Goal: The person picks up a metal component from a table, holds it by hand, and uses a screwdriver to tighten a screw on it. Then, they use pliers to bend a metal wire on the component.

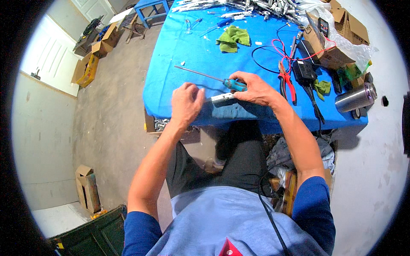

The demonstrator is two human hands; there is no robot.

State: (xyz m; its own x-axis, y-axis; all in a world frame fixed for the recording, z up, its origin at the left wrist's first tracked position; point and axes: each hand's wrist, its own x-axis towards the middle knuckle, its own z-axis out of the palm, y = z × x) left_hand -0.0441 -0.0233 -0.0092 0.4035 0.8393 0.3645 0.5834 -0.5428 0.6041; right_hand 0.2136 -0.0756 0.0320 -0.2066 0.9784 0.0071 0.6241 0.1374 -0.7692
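Observation:
My right hand [259, 90] is closed around a screwdriver [235, 85] with a teal handle, whose long thin shaft points left over the blue cloth. Below that handle, the same hand's fingertips pinch the end of a small white-and-silver metal piece [222, 98], perhaps a latch or hinge part. My left hand [186, 102] is curled close to the piece's left end, its fingers pressed together and slightly blurred. Whatever lies between those fingers is hidden. Both hands are above the front edge of the table [164, 96].
A heap of metal parts [273, 7] lies at the far edge. Green cloth [233, 38] sits mid-table. To the right are red-handled pliers [287, 83], a black power adapter [304, 71], a cardboard box [322, 49] and a steel flask [355, 97]. A cable [273, 213] runs down my front.

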